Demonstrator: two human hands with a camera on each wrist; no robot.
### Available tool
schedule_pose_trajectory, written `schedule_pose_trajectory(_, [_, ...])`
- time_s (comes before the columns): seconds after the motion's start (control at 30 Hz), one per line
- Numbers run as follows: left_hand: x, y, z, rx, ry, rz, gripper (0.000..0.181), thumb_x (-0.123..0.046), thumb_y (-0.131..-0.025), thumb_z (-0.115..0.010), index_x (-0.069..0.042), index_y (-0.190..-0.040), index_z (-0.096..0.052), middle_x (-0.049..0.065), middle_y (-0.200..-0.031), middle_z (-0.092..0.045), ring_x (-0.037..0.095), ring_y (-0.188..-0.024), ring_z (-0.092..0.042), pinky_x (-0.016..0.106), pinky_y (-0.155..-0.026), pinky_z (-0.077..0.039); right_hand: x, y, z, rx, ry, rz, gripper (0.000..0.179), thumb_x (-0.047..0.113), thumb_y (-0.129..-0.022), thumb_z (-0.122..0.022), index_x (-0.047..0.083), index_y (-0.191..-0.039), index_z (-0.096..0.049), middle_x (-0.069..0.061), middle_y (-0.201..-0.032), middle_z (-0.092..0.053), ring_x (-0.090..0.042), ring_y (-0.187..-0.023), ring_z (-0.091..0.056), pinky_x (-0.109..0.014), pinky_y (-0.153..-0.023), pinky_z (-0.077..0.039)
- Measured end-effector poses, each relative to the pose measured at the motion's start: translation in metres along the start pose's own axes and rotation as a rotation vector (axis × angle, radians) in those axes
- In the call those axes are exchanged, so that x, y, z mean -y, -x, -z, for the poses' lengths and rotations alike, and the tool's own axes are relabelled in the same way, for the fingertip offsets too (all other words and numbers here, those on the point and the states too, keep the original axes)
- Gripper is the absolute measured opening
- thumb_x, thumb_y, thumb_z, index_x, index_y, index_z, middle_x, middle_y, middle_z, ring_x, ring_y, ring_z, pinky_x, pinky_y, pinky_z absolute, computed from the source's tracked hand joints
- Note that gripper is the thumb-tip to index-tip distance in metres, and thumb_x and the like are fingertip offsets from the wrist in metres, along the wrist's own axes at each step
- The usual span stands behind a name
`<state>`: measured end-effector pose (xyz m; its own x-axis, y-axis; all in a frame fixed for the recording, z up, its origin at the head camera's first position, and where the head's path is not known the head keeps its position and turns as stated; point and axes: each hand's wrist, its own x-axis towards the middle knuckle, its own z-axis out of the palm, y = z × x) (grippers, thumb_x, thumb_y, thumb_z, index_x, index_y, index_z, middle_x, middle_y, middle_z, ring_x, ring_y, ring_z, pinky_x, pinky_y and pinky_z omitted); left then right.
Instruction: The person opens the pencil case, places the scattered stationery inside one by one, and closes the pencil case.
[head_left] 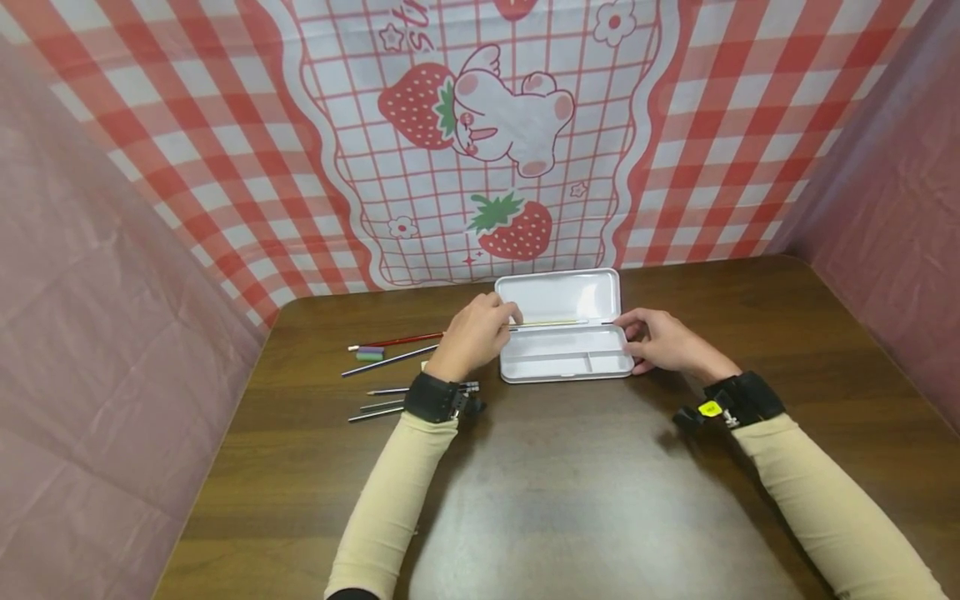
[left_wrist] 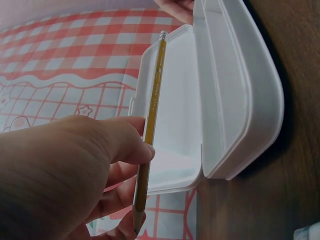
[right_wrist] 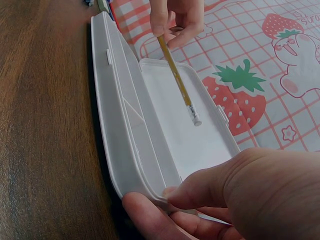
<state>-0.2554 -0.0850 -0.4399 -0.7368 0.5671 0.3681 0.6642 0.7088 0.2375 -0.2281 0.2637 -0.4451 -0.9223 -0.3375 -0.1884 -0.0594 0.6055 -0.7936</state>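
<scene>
A white pencil case (head_left: 557, 367) lies on the table with its lid (head_left: 558, 298) raised at the back. One long compartment and two smaller ones show inside it. My left hand (head_left: 474, 329) pinches a yellow pencil (left_wrist: 157, 95) between thumb and fingers, above the case near its left end. The pencil's white eraser end (right_wrist: 196, 120) points to the right, across the front of the lid. With thumb and fingers, my right hand (head_left: 663, 340) grips the right end of the case.
Left of the case lie a red pencil (head_left: 401, 340), a blue pencil (head_left: 390, 361), purple and green erasers (head_left: 370, 356) and several dark pencils (head_left: 375, 407). Behind the table (head_left: 555, 500) hangs a red-and-white checked cloth (head_left: 720, 125); pink curtains (head_left: 97, 333) stand at both sides.
</scene>
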Motion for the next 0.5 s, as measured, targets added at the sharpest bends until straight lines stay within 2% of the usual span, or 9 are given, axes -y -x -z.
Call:
schedule_pose_trajectory(0.13, [0.004,-0.001,-0.011,0.003,-0.006,-0.014,0.018,-0.004,-0.098,-0.069,-0.011,-0.112,-0.080,0.009,-0.098,-0.072,0.027,-0.097,-0.068,0.043,-0.083,-0.059,0.000,0.001,0.000,0.001,0.003,0.004,0.054,-0.001,-0.106,-0.069,-0.015,-0.154,-0.051,-0.033,-0.130,-0.057,-0.024,-0.091,-0.067,-0.027,-0.069,-0.068])
schedule_pose_trajectory(0.17, [0.001,-0.002,-0.010,0.010,-0.023,-0.008,0.020,-0.002,-0.096,-0.071,-0.010,-0.112,-0.080,0.011,-0.099,-0.072,0.029,-0.097,-0.069,0.048,-0.082,-0.059,0.000,0.000,0.000,0.000,0.004,0.004,0.054,0.000,-0.106,-0.070,-0.015,-0.154,-0.051,-0.033,-0.130,-0.057,-0.024,-0.091,-0.067,-0.027,-0.069,-0.067])
schedule_pose_trajectory(0.33, [0.025,-0.007,-0.045,0.009,-0.066,-0.009,0.023,-0.010,-0.097,-0.071,-0.023,-0.114,-0.081,0.001,-0.101,-0.072,0.022,-0.100,-0.068,0.054,-0.079,-0.056,-0.001,0.000,0.000,-0.001,0.002,-0.008,0.054,0.000,-0.106,-0.069,-0.014,-0.155,-0.050,-0.032,-0.131,-0.056,-0.024,-0.093,-0.066,-0.026,-0.069,-0.067])
schedule_pose_trajectory(0.43, [0.030,-0.009,-0.055,0.001,-0.063,-0.031,0.024,-0.013,-0.099,-0.069,-0.027,-0.115,-0.081,-0.002,-0.102,-0.071,0.018,-0.100,-0.068,0.053,-0.077,-0.055,-0.001,0.000,0.001,-0.002,0.002,-0.015,0.055,0.001,-0.106,-0.069,-0.014,-0.156,-0.050,-0.032,-0.132,-0.056,-0.025,-0.094,-0.066,-0.027,-0.069,-0.067])
schedule_pose_trajectory(0.5, [0.025,-0.009,-0.054,0.016,-0.083,-0.039,0.023,-0.013,-0.100,-0.070,-0.024,-0.116,-0.082,0.000,-0.104,-0.073,0.020,-0.102,-0.070,0.049,-0.081,-0.059,0.000,0.000,0.000,-0.003,0.002,-0.017,0.055,0.001,-0.106,-0.069,-0.014,-0.155,-0.050,-0.032,-0.132,-0.056,-0.025,-0.095,-0.066,-0.027,-0.070,-0.068])
